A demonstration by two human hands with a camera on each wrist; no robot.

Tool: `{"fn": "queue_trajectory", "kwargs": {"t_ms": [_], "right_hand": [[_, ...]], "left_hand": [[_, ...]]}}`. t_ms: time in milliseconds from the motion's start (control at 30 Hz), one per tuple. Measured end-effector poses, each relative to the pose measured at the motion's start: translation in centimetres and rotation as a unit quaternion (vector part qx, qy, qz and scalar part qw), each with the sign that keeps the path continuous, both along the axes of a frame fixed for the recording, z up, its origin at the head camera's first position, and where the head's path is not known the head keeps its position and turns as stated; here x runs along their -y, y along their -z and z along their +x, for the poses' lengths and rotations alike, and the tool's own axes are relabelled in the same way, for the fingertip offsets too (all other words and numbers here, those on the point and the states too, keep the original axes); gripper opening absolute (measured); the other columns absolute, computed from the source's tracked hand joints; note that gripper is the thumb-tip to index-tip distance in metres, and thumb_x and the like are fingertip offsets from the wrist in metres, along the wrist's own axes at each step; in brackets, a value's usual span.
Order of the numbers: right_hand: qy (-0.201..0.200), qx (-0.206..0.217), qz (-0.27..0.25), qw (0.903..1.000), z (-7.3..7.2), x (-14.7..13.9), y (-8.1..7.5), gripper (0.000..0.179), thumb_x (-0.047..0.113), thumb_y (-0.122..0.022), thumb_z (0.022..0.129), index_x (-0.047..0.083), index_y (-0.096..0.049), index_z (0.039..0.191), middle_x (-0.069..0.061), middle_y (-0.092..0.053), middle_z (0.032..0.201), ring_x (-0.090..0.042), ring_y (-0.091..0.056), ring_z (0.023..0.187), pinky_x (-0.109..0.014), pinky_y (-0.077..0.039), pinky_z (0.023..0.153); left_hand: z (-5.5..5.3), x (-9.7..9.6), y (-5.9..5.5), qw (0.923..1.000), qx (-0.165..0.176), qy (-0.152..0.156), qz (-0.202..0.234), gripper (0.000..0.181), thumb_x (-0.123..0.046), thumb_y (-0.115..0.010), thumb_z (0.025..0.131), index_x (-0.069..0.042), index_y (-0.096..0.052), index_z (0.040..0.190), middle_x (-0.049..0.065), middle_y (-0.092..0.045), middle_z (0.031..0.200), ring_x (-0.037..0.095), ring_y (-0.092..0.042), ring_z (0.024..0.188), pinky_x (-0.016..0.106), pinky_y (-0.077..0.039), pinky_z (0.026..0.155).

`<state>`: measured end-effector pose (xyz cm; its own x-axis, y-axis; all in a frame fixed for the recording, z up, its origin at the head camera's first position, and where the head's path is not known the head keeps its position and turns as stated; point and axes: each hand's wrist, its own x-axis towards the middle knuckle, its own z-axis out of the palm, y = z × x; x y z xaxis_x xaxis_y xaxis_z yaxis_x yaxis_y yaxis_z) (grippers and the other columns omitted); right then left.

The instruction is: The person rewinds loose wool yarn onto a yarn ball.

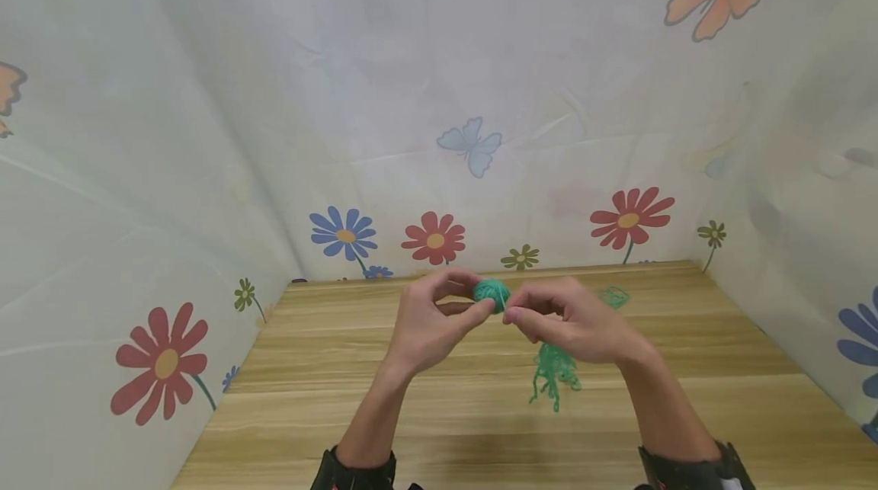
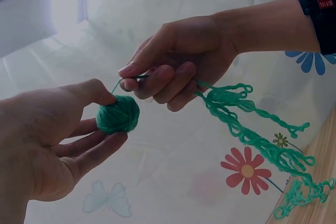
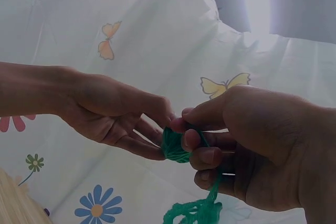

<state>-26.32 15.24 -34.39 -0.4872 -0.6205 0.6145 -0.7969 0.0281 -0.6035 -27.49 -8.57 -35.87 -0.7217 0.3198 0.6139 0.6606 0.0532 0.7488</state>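
Observation:
Between the thumb and fingers of my left hand [image 1: 428,318] is a small ball of green yarn [image 1: 491,293], held above the table. Close to its right side, my right hand [image 1: 572,318] pinches the strand between thumb and forefinger. In the left wrist view a short length of yarn runs from the yarn ball [image 2: 118,114] to the right fingertips [image 2: 127,72]. From under the curled right fingers a loose, kinked bundle of green yarn [image 2: 252,135] hangs down. The right wrist view shows the yarn ball [image 3: 176,145] partly hidden behind the right hand's fingers.
Below the hands lies a wood-grain table [image 1: 329,398]. A small loop of loose yarn [image 1: 613,296] rests on it toward the back right. White sheeting [image 1: 384,94] printed with flowers and butterflies stands behind the table and along both sides.

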Motion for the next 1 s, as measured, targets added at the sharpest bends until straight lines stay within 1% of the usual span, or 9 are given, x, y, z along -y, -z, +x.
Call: {"fn": "queue_trajectory", "kwargs": {"t_ms": [167, 267, 433, 567, 667, 767, 867, 933, 1000], "right_hand": [[-0.033, -0.023, 0.019, 0.999, 1.0, 0.7, -1.0, 0.033, -0.02, -0.056, 0.094, 0.01, -0.071, 0.096, -0.004, -0.051, 0.062, -0.007, -0.042, 0.049, -0.018, -0.04, 0.044], [-0.039, -0.032, 0.029, 0.9983, 1.5, 1.0, -1.4, 0.032, -0.02, -0.056, 0.094, 0.009, -0.071, 0.094, -0.005, -0.051, 0.061, -0.006, -0.041, 0.049, -0.016, -0.04, 0.046], [-0.038, -0.039, 0.045, 0.9975, 0.6, 0.7, -0.4, 0.03, -0.016, -0.058, 0.096, 0.01, -0.073, 0.099, -0.002, -0.05, 0.059, -0.005, -0.043, 0.05, -0.014, -0.04, 0.047], [-0.029, -0.037, 0.066, 0.9967, -0.3, 0.3, 0.5, 0.026, -0.009, -0.06, 0.099, 0.012, -0.074, 0.103, 0.001, -0.05, 0.059, -0.005, -0.044, 0.051, -0.015, -0.042, 0.049], [-0.01, -0.022, 0.082, 0.9963, -0.5, 0.2, 0.6, 0.023, -0.003, -0.06, 0.101, 0.014, -0.076, 0.103, 0.004, -0.05, 0.06, -0.006, -0.044, 0.052, -0.016, -0.043, 0.05], [0.024, -0.005, 0.084, 0.9962, -0.6, 0.1, 0.6, 0.021, 0.001, -0.061, 0.103, 0.016, -0.076, 0.102, 0.005, -0.051, 0.062, -0.008, -0.047, 0.053, -0.02, -0.045, 0.05], [0.069, 0.004, 0.071, 0.9951, -0.5, -0.1, 0.6, 0.02, 0.003, -0.061, 0.103, 0.017, -0.076, 0.101, 0.005, -0.054, 0.066, -0.011, -0.052, 0.056, -0.024, -0.049, 0.051], [0.093, 0.008, 0.058, 0.9939, -0.4, -0.2, 0.5, 0.02, 0.003, -0.061, 0.103, 0.017, -0.075, 0.099, 0.004, -0.054, 0.067, -0.013, -0.052, 0.057, -0.024, -0.048, 0.05], [0.104, 0.014, 0.046, 0.9934, -0.3, -0.3, 0.5, 0.021, 0.002, -0.06, 0.103, 0.017, -0.074, 0.099, 0.002, -0.054, 0.069, -0.013, -0.051, 0.058, -0.024, -0.047, 0.05]], "left_hand": [[0.2, -0.1, -0.2, 0.9997, 0.005, 0.001, 0.024, 0.028, -0.014, -0.081, 0.089, -0.004, -0.071, 0.114, 0.009, -0.07, 0.11, 0.018, -0.071, 0.099, 0.032, -0.063, 0.082], [0.3, -0.1, -0.2, 0.9986, 0.021, 0.021, 0.044, 0.028, -0.01, -0.079, 0.09, -0.002, -0.07, 0.115, 0.012, -0.068, 0.112, 0.021, -0.07, 0.101, 0.034, -0.063, 0.085], [0.3, -0.1, -0.3, 0.9927, 0.053, 0.075, 0.078, 0.027, -0.001, -0.075, 0.091, 0.004, -0.067, 0.116, 0.015, -0.065, 0.113, 0.028, -0.068, 0.104, 0.041, -0.062, 0.088], [0.4, 0.1, -0.4, 0.9897, 0.059, 0.098, 0.086, 0.027, -0.001, -0.073, 0.092, 0.005, -0.066, 0.118, 0.013, -0.065, 0.115, 0.031, -0.066, 0.106, 0.042, -0.062, 0.089], [0.5, 0.3, -0.5, 0.9887, 0.051, 0.111, 0.087, 0.028, -0.001, -0.072, 0.093, 0.004, -0.066, 0.12, 0.011, -0.065, 0.115, 0.032, -0.065, 0.106, 0.041, -0.062, 0.09], [0.6, 0.4, -0.5, 0.9874, 0.042, 0.128, 0.082, 0.028, 0.0, -0.071, 0.093, 0.005, -0.066, 0.12, 0.012, -0.065, 0.114, 0.033, -0.065, 0.105, 0.04, -0.062, 0.088], [0.6, 0.5, -0.4, 0.9856, 0.035, 0.152, 0.066, 0.028, 0.001, -0.071, 0.092, 0.007, -0.066, 0.119, 0.015, -0.066, 0.112, 0.033, -0.066, 0.103, 0.041, -0.063, 0.086], [0.6, 0.5, -0.4, 0.9836, 0.032, 0.17, 0.051, 0.028, 0.001, -0.072, 0.091, 0.008, -0.067, 0.118, 0.017, -0.066, 0.11, 0.034, -0.067, 0.1, 0.043, -0.063, 0.084], [0.6, 0.5, -0.3, 0.9815, 0.03, 0.186, 0.037, 0.028, 0.001, -0.073, 0.091, 0.008, -0.067, 0.117, 0.02, -0.067, 0.108, 0.035, -0.068, 0.096, 0.045, -0.064, 0.083]]}}
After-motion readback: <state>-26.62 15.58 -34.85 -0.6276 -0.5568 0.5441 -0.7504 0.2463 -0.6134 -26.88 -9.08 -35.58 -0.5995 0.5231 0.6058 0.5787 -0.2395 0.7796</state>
